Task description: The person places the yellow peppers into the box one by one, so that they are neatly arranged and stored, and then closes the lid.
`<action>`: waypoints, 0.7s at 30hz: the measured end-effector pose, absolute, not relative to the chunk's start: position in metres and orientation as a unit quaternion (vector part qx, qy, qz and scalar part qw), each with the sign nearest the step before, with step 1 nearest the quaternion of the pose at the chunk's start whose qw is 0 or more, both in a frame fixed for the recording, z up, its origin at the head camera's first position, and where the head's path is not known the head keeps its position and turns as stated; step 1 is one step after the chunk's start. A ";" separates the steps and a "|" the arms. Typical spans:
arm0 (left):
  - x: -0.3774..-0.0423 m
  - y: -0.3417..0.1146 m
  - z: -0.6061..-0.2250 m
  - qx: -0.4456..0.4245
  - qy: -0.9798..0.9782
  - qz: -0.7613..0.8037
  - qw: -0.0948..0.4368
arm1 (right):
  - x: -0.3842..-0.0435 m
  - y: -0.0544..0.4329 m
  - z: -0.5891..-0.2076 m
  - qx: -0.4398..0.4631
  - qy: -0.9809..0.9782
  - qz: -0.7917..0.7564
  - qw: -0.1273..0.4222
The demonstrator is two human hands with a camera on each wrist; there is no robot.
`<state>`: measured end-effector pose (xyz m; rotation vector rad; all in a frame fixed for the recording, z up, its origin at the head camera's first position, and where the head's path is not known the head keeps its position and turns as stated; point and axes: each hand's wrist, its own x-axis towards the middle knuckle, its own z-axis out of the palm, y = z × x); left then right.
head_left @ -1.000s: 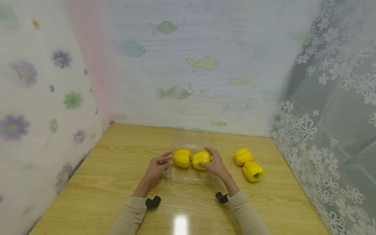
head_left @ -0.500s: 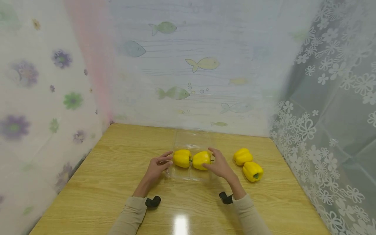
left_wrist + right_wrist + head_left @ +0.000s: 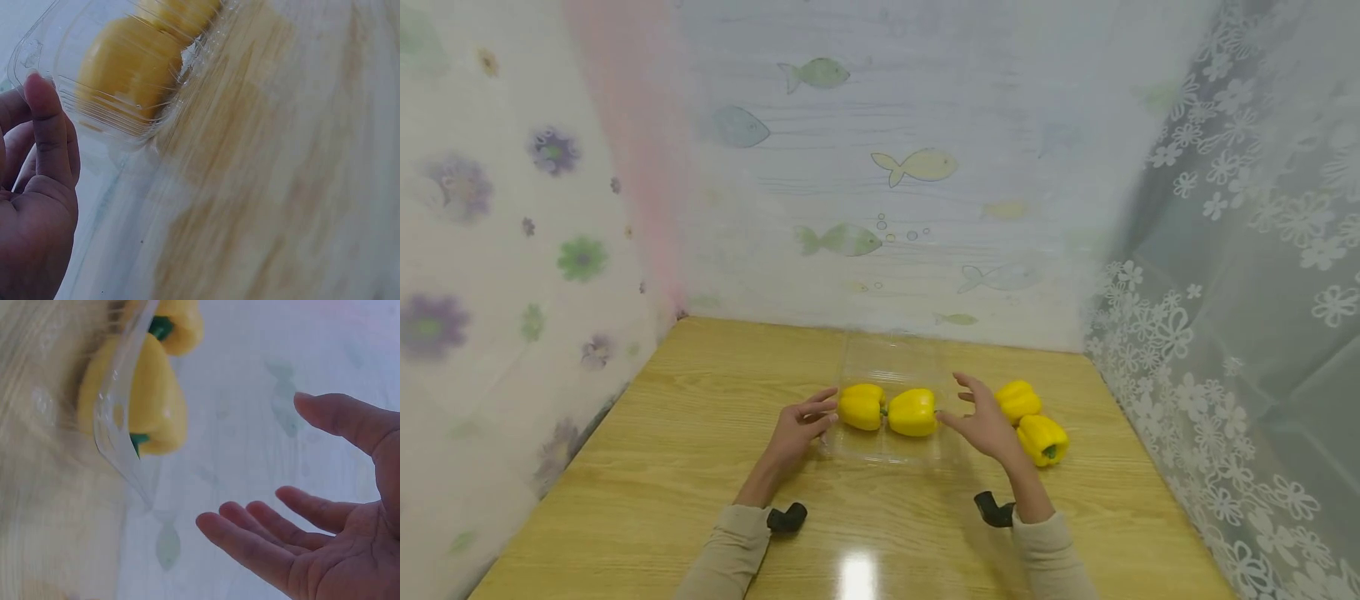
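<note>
Two yellow bell peppers, the left one (image 3: 860, 407) and the right one (image 3: 913, 412), lie side by side in a clear plastic clamshell container (image 3: 880, 458). Its transparent lid (image 3: 891, 354) is folded back toward the wall. At the container's left edge, my left hand (image 3: 797, 429) pinches the rim between thumb and fingers, as the left wrist view shows. My right hand (image 3: 988, 423) is beside the container's right side, fingers spread and holding nothing. In the right wrist view, a green stem on the near pepper (image 3: 150, 394) points toward that hand (image 3: 331, 531).
Two more yellow bell peppers, one behind (image 3: 1018, 402) and one in front (image 3: 1043, 440), sit on the wooden table (image 3: 700, 433) to the right, partly behind my right hand. Patterned curtains surround the table at the back and sides.
My right hand has let go of the right pepper and moved right, toward the two loose peppers. My left hand has stayed at the container's left edge.
</note>
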<state>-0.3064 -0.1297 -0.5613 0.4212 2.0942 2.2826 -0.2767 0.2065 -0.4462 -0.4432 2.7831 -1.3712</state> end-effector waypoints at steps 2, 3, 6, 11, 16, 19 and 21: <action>-0.306 -0.130 -0.561 0.135 0.672 0.729 0.007 | -0.275 0.212 -0.444 -0.141 0.886 -0.441 -0.006; -0.306 -0.130 -0.561 0.135 0.672 0.728 0.006 | -0.275 0.215 -0.443 -0.141 0.886 -0.442 -0.011; -0.306 -0.130 -0.561 0.135 0.673 0.727 0.006 | -0.275 0.226 -0.445 -0.139 0.883 -0.447 -0.024; -0.305 -0.130 -0.560 0.131 0.669 0.731 0.010 | -0.279 0.240 -0.453 -0.112 0.875 -0.469 -0.051; -0.304 -0.130 -0.559 0.125 0.667 0.735 0.010 | -0.282 0.250 -0.465 -0.084 0.875 -0.471 -0.077; -0.305 -0.130 -0.560 0.125 0.664 0.737 0.012 | -0.282 0.257 -0.473 -0.071 0.879 -0.464 -0.087; -0.305 -0.130 -0.560 0.129 0.662 0.738 0.013 | -0.282 0.262 -0.478 -0.065 0.880 -0.461 -0.096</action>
